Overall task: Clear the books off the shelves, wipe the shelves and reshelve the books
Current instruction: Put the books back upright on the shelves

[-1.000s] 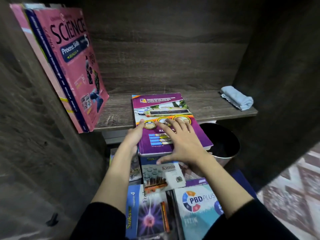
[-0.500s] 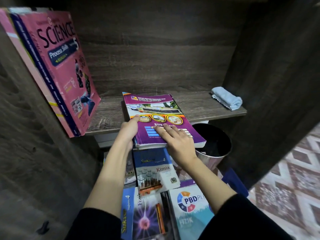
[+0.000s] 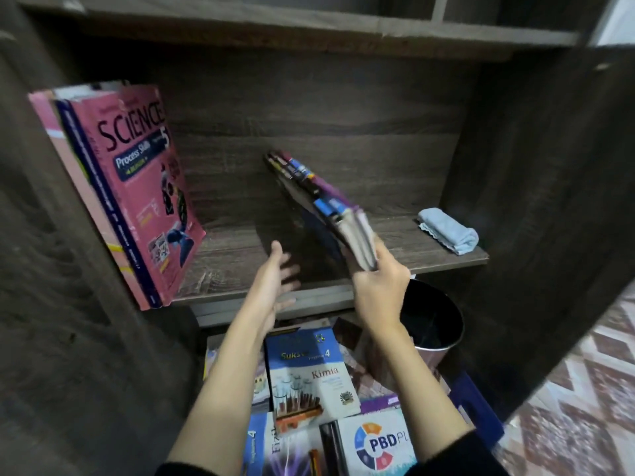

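Note:
My right hand [image 3: 376, 286] grips the near end of a small stack of purple books [image 3: 321, 201], tilted up on edge above the dark wooden shelf [image 3: 247, 255]. Their spines face me and the far end leans toward the back panel. My left hand [image 3: 275, 283] hovers open, palm up, just left of the stack over the shelf's front edge. At the shelf's left end, pink science books [image 3: 137, 187] lean against the side wall. A folded light blue cloth [image 3: 448, 230] lies at the right end.
Below the shelf, several books lie in a pile, with a blue Kimia book [image 3: 309, 372] on top and a PBD Plus book [image 3: 381, 441] nearer to me. A black bin [image 3: 433, 324] stands to the right. A patterned carpet [image 3: 584, 407] covers the floor.
The purple books lay flat on the shelf under both hands. My right hand has since tipped them up on edge, and my left hand has come off and opened.

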`<state>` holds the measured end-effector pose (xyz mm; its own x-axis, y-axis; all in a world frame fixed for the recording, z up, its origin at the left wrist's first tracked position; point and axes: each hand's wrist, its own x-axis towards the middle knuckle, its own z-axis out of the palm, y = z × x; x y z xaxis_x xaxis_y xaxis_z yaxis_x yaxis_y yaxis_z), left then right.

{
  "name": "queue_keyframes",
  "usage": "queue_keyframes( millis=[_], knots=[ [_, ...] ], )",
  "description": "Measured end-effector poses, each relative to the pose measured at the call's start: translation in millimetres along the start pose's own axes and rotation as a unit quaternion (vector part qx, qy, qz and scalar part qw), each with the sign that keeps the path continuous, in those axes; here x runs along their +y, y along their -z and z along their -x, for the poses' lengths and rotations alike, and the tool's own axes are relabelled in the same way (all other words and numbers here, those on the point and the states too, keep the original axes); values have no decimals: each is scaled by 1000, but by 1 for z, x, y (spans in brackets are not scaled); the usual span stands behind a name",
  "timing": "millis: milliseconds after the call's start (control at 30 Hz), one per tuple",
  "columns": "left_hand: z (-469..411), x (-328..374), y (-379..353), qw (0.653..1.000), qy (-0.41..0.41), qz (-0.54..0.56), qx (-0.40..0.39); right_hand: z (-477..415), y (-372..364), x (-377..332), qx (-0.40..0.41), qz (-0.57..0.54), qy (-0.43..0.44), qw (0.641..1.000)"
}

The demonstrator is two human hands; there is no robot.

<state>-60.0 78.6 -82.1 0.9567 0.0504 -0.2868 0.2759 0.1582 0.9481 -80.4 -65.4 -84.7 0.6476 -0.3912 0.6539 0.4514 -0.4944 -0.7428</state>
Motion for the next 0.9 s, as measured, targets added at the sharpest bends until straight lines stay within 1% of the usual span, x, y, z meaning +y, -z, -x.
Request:
queue_keyframes(
  millis=[67,133,200,233,300,333,367,433,500,567,600,733,900],
  knots=[
    [-2,-8,-5,999,35,3,-6,-4,0,-8,50,-85,-113,989],
    [-3,-16,-13,997,65,18,-32,-7,0,-13,76,-179,-192,962],
    [0,-19,-21,994,90,39,-57,-9,-2,-11,102,-241,-266,928],
    [1,-20,-24,992,97,66,-57,-9,-4,-7,114,-266,-299,909],
    [-1,-22,-27,986,99,132,-34,-9,-8,1,141,-317,-364,865],
    [-2,-22,-28,985,90,145,-17,-8,-9,5,153,-332,-393,844],
    [-4,-24,-29,987,79,136,-4,-7,-9,9,168,-338,-420,826],
    [-7,-28,-31,994,62,85,10,-4,-6,15,200,-338,-474,788],
    [-8,-29,-34,997,57,55,14,-2,-1,17,231,-348,-530,738],
    [-9,-29,-37,998,51,40,15,0,2,18,250,-380,-559,693],
    [-10,-30,-39,998,48,37,17,1,2,18,256,-393,-564,679],
    [-12,-34,-34,999,45,18,12,7,-4,19,242,-397,-583,666],
    [-6,-36,-25,997,62,-48,-20,16,-13,29,232,-375,-597,670]
  ],
)
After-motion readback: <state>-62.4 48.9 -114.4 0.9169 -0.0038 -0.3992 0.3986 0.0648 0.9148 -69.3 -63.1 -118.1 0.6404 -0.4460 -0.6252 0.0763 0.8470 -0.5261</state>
